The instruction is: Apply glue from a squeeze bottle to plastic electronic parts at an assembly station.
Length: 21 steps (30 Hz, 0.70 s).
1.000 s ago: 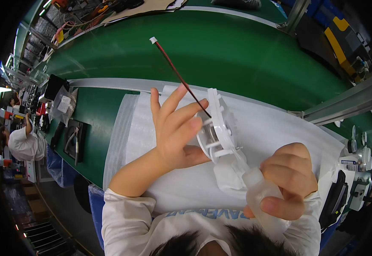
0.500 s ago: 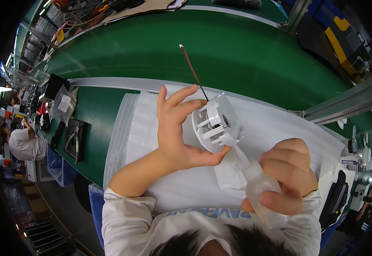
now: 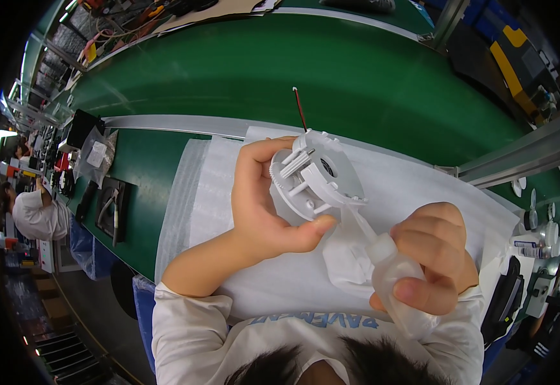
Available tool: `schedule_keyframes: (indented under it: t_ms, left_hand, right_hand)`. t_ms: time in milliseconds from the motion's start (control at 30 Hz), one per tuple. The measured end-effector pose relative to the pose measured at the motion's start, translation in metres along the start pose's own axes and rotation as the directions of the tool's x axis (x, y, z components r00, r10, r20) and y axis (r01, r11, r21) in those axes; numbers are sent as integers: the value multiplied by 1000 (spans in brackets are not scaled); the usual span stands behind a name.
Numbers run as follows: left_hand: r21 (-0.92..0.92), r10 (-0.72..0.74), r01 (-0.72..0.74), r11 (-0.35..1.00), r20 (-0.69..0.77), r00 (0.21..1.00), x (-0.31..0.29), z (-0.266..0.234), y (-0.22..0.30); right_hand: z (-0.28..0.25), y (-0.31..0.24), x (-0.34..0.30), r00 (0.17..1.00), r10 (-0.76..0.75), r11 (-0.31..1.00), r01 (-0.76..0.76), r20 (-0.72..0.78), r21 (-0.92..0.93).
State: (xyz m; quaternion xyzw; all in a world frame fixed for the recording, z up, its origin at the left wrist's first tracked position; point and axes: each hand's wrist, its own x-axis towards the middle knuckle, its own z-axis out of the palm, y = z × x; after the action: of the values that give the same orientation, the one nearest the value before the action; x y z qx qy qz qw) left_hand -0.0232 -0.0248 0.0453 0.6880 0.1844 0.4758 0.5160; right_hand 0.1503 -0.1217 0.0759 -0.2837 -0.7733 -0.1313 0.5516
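Observation:
My left hand [image 3: 260, 199] grips a white plastic gear assembly [image 3: 341, 168] by its toothed rim, thumb below and fingers behind it. Posts and a small pinion show between its two round plates, and a dark round opening sits in the upper one. From its far side sticks a thin red and black wire [image 3: 300, 109] ending in a white connector. My right hand [image 3: 430, 256] is closed around a translucent squeeze bottle [image 3: 395, 282]. The bottle's narrow white nozzle points up-left, its tip at the lower right edge of the assembly; whether they touch I cannot tell.
White foam sheeting [image 3: 215, 205] covers the bench under my hands, with a crumpled white cloth [image 3: 347, 260] on it. A metal rail [image 3: 171, 125] borders the green belt surface [image 3: 357, 77]. Left lies a black tray [image 3: 113, 212] with a tool; right, several small bottles [image 3: 549, 237].
My left hand has turned the gear assembly, so its posts now face left and the wire stands shorter in view. The bottle in my right hand has shifted only slightly.

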Motion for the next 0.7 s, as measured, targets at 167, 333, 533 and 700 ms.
schedule_keyframes:
  t_ms: [167,333,533,700]
  left_hand:
    - [-105,-27,29,994,27,999,0,-2,3]
    - [-256,-118,114,960,1,993,1,1,9]
    - [-326,-128,128,937,22,992,5,3,12]
    - [-369,-179,174,913,20,984,6,-1,11]
  right_hand:
    - [1,1,0,1000,-17,1000,17,-13,-9]
    - [-1,0,0,1000,-3,1000,3,-1,-17]
    - [0,0,1,1000,-2,1000,1,-8,-31]
    - [1,4,1,1000,3,1000,-3,10,-25]
